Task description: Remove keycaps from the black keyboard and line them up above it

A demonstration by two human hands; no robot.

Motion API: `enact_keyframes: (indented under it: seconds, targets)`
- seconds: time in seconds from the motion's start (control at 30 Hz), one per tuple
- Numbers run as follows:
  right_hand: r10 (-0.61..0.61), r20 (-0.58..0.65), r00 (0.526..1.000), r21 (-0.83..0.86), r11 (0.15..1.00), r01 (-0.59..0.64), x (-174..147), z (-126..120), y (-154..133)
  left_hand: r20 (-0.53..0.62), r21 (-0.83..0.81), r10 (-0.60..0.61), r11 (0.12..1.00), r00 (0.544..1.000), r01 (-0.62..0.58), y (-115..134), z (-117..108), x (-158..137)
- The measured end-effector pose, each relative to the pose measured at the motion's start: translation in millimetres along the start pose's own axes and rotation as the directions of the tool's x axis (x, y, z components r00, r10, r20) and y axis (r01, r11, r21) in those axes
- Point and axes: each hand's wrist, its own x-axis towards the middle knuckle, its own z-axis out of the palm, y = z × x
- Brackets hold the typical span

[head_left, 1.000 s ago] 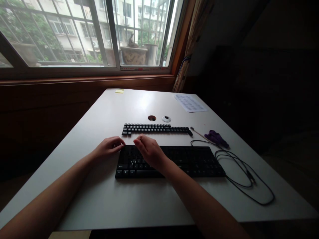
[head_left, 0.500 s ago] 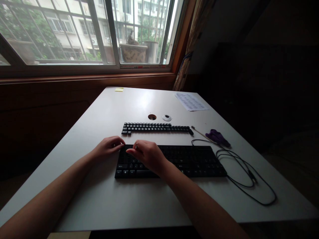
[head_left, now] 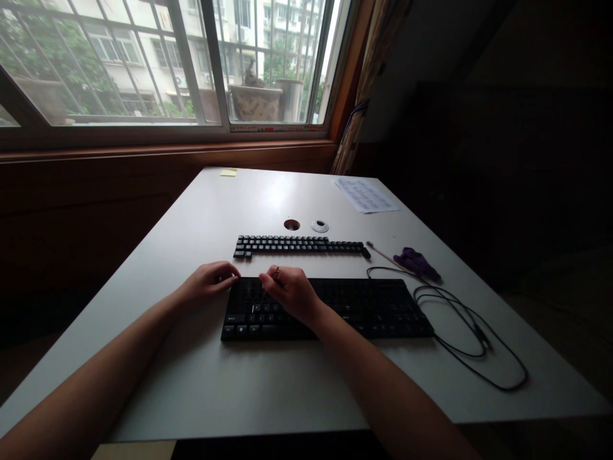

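A black keyboard (head_left: pixel 364 313) lies across the white table, and many of its upper key positions look dark and bare. My left hand (head_left: pixel 211 278) is at its upper left corner, fingers bent and their tips closed against the edge. Above the keyboard's left part is my right hand (head_left: pixel 292 289), closed with thumb and fingers together and a ring on one finger. Whatever it pinches, if anything, is too small to make out. Behind the keyboard, loose black keycaps (head_left: pixel 287 244) stand in close rows.
A looped black cable (head_left: pixel 472 354) runs off the keyboard's right side. Near it lie a purple cloth (head_left: pixel 416 263) and a thin brush (head_left: pixel 383 254). Farther back are a cable hole (head_left: pixel 292 225), its round cover (head_left: pixel 320 226), printed sheets (head_left: pixel 366 197) and a yellow sticky note (head_left: pixel 228 172).
My right hand has shifted slightly to the right over the keyboard, with its fingers drawn together. My left hand stays at the corner.
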Motion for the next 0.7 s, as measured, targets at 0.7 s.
enact_keyframes:
  seconds: [0.7]
  targets:
    - [0.338, -0.073, 0.938, 0.393, 0.875, -0.285, 4, 3, 10, -0.128, 0.022, 0.172, 0.985, 0.977, -0.171, 13, -2, -4]
